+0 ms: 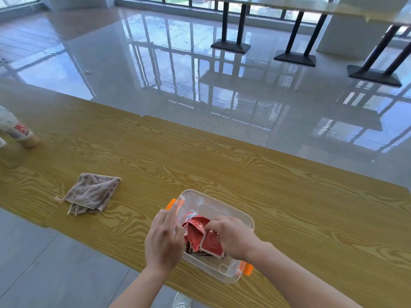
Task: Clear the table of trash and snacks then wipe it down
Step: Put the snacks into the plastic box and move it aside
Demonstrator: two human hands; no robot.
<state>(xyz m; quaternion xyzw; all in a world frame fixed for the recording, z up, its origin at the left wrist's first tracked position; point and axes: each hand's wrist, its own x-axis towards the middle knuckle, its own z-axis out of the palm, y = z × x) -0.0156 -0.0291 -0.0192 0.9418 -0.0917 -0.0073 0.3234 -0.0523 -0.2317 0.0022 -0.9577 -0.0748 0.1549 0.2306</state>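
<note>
One clear plastic box [224, 210] with two orange clips, one at each end, sits near the front edge of the wood-grain table [289, 196]. Inside it there's a bunch of red snack wrappers [198, 237]; looks like two or three crumpled together, can't count them exactly. The right hand [233, 235] is down in the box with its fingers pinched shut on the wrappers. The left hand [163, 238] is pressed flat against the left wall of the box, fingers straight and together, not gripping anything, fingertips up by the far orange clip.

Off to the left, well apart from the box, there's one folded greyish-pink cloth [91, 193] lying flat on the table. Further left at the edge of view is one bottle [16, 130] with a white label and red print, only partly in frame. Down below the table edge, one white shoe [181, 300] shows on the grey floor.
</note>
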